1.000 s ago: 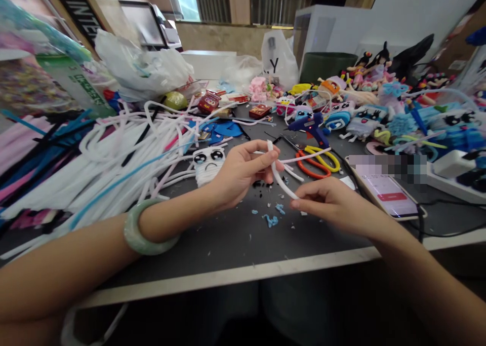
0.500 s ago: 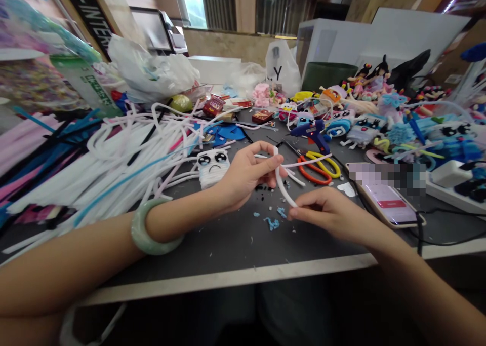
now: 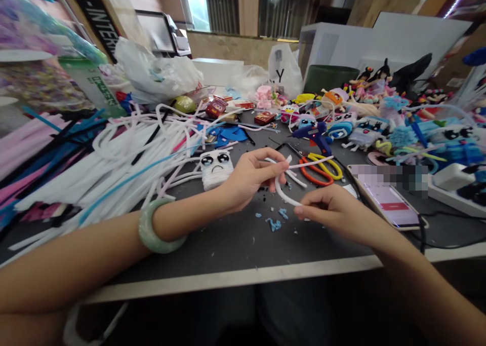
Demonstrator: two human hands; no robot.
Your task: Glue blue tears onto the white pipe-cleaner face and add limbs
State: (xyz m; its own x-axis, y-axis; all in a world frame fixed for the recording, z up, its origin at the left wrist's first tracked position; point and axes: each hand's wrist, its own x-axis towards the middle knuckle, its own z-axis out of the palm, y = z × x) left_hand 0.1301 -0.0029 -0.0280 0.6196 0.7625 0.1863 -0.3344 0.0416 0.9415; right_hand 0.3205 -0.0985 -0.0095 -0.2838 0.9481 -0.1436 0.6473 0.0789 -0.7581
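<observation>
A short white pipe cleaner (image 3: pixel 284 196) is held in a curve between my two hands above the dark table. My left hand (image 3: pixel 255 176) pinches its upper end between thumb and fingers, and the tip pokes out above the thumb. My right hand (image 3: pixel 329 210) grips the lower end between thumb and forefinger. Just behind my left wrist sits a white square figure (image 3: pixel 216 171) with large black eyes and a frown. Scissors (image 3: pixel 319 169) with red and yellow handles lie beyond the hands, near a blue glue gun (image 3: pixel 313 134).
A heap of white pipe cleaners (image 3: pixel 129 148) spreads over the left side. Small blue scraps (image 3: pixel 274 224) lie below my hands. On the right are a phone (image 3: pixel 387 196), a white power strip (image 3: pixel 457 189) and finished fuzzy figures (image 3: pixel 366 133). Plastic bags (image 3: pixel 155 70) stand at the back.
The white pipe cleaner has become more bent, its upper tip now tilting to the right. My right hand has shifted slightly right, and the view has moved a little.
</observation>
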